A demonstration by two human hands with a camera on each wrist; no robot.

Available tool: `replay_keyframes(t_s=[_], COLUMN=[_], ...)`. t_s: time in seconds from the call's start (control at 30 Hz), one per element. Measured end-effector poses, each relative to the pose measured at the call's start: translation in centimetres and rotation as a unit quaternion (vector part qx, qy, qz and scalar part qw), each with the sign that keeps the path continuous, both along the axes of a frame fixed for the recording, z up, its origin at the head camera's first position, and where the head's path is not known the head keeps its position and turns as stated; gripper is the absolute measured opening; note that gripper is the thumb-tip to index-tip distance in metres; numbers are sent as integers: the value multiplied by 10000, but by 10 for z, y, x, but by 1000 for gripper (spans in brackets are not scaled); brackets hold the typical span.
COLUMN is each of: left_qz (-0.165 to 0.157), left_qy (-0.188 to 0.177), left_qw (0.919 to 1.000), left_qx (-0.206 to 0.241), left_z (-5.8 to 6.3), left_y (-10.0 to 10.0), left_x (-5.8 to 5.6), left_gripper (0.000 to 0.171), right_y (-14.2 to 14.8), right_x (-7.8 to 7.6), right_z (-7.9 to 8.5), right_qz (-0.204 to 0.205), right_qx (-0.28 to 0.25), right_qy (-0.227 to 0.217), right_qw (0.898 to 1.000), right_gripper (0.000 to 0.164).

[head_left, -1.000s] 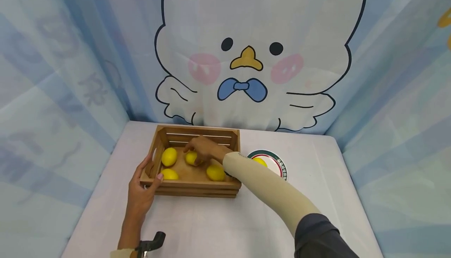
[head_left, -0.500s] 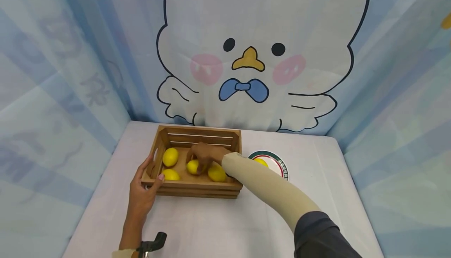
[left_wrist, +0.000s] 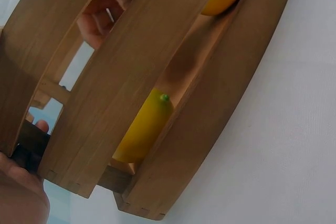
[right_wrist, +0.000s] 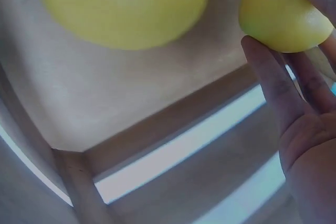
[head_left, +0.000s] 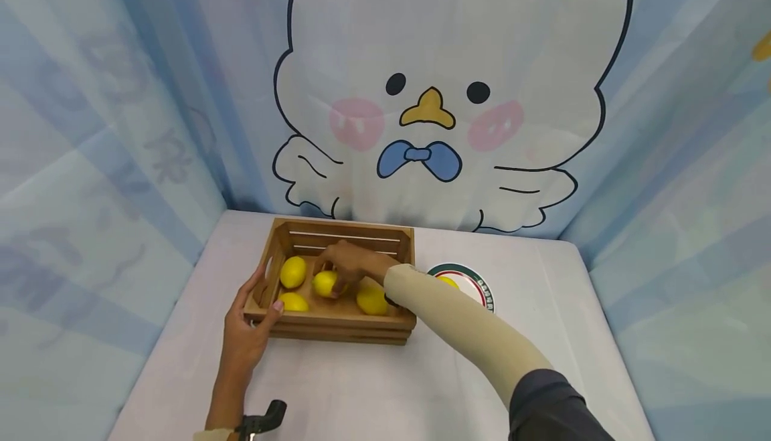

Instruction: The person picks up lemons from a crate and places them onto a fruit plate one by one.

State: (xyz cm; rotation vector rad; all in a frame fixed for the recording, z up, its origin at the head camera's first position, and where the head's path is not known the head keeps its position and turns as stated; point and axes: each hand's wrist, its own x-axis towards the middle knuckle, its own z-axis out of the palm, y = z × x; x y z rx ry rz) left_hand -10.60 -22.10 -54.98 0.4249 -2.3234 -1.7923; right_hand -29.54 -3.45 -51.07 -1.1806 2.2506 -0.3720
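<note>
A wooden slatted crate (head_left: 337,329) stands at the back left of the table, with several yellow lemons inside. My left hand (head_left: 243,330) grips its left front corner, thumb over the front rim. My right hand (head_left: 349,260) reaches into the crate and holds a lemon (right_wrist: 283,17) between thumb and fingers, low over the crate floor. Around it lie a lemon (head_left: 293,272) at the back left, another (head_left: 294,302) at the front left and a third (head_left: 371,300) at the front right. In the left wrist view, a lemon (left_wrist: 144,129) shows between the front slats.
To the right of the crate is a white plate (head_left: 460,274) with a green and red patterned rim, partly behind the right forearm. A lemon (head_left: 448,282) lies on it. Curtains (head_left: 108,160) enclose the table at the back and sides; a white cloth (head_left: 361,387) covers it.
My right hand has shifted the held lemon slightly toward the front and left inside the crate. The left hand keeps its grip on the corner. The head view has tilted a little.
</note>
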Motion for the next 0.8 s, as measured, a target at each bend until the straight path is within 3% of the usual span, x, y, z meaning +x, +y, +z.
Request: replay_keyframes(t_s=[0.43,0.8], left_qz=[-44,-95], left_qy=[88,152], left_qw=[9999,9998], left_qx=[26,70], left_z=[2,2], left_y=[0,-1], left_x=[1,1], left_gripper=[72,73], right_y=[1,16], right_x=[6,15], right_z=[34,60], right_qz=[245,-33], right_qx=[-800,-1551], right_qy=[563,345], right_qw=[9949,9873], right_gripper=[58,58])
